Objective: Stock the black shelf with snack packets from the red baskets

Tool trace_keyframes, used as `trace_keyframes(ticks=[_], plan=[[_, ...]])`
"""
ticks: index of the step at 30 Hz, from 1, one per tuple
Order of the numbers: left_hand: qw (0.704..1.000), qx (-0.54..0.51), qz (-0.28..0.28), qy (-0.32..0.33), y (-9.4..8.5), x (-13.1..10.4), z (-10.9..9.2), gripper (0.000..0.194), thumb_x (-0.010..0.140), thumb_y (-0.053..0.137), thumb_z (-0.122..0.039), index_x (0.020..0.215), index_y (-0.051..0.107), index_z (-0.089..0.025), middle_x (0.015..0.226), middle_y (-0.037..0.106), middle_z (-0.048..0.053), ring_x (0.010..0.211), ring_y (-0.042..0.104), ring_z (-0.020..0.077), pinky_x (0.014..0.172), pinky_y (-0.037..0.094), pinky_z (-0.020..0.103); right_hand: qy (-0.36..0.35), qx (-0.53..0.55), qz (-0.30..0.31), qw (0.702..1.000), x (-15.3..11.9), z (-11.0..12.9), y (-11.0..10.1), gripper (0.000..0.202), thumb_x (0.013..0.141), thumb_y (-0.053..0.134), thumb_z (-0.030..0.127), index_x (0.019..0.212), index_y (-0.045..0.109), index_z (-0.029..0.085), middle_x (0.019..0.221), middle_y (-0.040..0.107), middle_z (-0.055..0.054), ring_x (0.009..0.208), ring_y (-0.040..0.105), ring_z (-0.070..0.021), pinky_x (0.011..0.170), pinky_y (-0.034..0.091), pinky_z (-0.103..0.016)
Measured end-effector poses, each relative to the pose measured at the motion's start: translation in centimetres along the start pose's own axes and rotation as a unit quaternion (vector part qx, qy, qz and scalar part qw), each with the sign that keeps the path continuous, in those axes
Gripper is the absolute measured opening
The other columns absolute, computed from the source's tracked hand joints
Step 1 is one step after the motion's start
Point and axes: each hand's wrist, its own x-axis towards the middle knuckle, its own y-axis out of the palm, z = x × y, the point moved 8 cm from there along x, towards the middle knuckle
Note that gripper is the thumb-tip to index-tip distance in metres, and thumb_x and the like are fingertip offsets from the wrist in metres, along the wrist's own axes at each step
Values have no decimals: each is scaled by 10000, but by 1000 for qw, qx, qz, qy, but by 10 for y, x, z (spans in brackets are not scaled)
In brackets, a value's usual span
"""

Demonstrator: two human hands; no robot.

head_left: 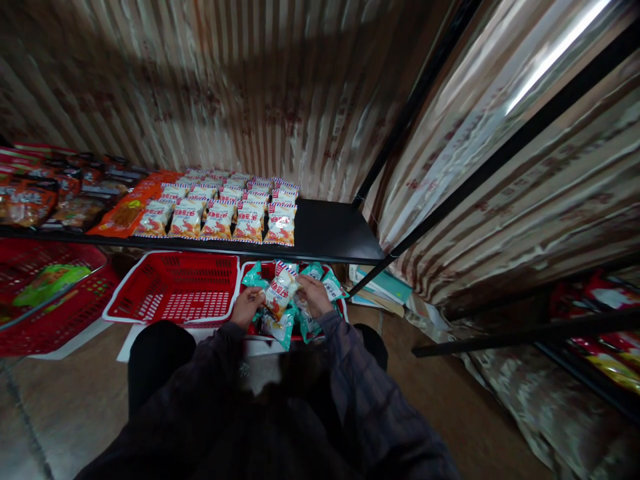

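My left hand [247, 306] is closed on the left edge of a white and orange snack bag [279, 293]. My right hand [314, 296] is closed at the same bag's right side, so both hands hold it above a red basket [344, 309]. Teal and white snack bags [280, 327] lie in that basket, under and around my hands. Just behind it, rows of white and orange bags [249, 220] stand on a black shelf [333, 230].
A red basket with white handles [175, 283] stands left of my hands, and another [55, 333] with green packets is farther left. Orange and dark packets [75, 193] fill the shelf's left part. Black metal posts [425, 233] rise on the right, near books [387, 287] on the floor.
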Motion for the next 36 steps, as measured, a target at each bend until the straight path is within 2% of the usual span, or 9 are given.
trace_keyframes(ticks=[8,12,19,24,29,33,36], plan=[[998,-66,-4,-1,-1,-5,6,412,504,769,-397,798,620,-151,709,650,9,643,605,117,642,483,256,13,17,-36,999,6,9,-6,254,533,759,355,665,655,165,589,676,-30,629,652,-200,592,503,-302],[996,-84,-11,-14,-3,-8,11,448,494,764,-417,816,610,-146,748,656,18,664,612,115,673,483,259,17,23,-49,998,9,8,-8,230,525,754,320,664,661,163,597,679,-18,596,634,-176,584,495,-287],[994,-108,-10,-23,2,-11,9,375,525,782,-375,763,602,-147,720,662,15,668,621,122,689,494,277,21,37,-71,997,15,12,-11,160,544,734,271,641,650,175,600,678,-4,567,616,-147,547,476,-252],[991,-125,13,-43,10,-18,7,375,521,799,-369,728,585,-140,725,668,35,657,628,137,693,516,308,25,41,-71,996,22,19,-13,143,553,723,251,627,633,168,574,663,4,542,604,-133,541,471,-239],[989,-126,51,-53,17,-29,0,375,531,794,-394,707,564,-155,715,650,4,669,622,128,732,517,317,38,35,-47,998,25,24,-12,164,543,733,262,617,620,168,556,653,2,535,605,-146,517,462,-244],[984,-104,128,-72,23,-35,-14,383,507,811,-396,715,612,-143,758,673,37,762,642,174,780,502,345,42,30,-4,999,23,29,-11,179,537,737,268,622,620,163,551,643,8,510,576,-127,488,431,-226],[981,-89,156,-73,23,-31,-32,405,573,777,-429,849,667,-153,894,693,64,911,633,188,860,466,327,42,23,31,998,16,32,-7,194,533,742,287,600,610,163,530,625,14,499,558,-121,477,405,-219]])
